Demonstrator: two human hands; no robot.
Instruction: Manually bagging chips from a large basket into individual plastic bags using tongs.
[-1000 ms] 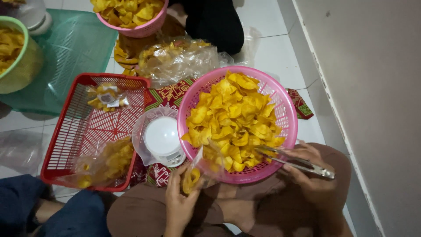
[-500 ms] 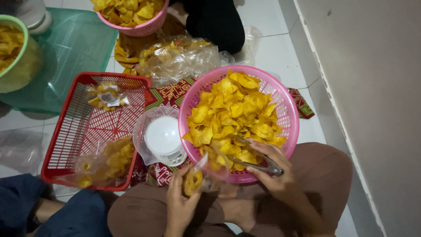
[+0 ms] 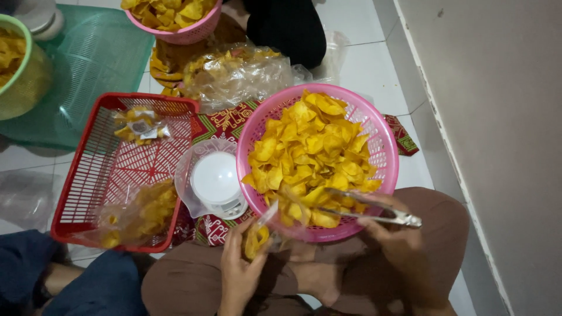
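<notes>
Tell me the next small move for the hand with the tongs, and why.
Probably carry the tongs in the right hand leftwards to the open clear bag that the left hand holds at the rim of the pink basket. Their tips lie among the yellow chips just beside the bag's mouth, and the bag holds only a few chips.

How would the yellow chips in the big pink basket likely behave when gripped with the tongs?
The yellow chips look thin and curled, so probably light and brittle under a hard squeeze. Piled loosely in the pink basket, neighbours may slide when the metal tongs in the right hand pull.
</notes>
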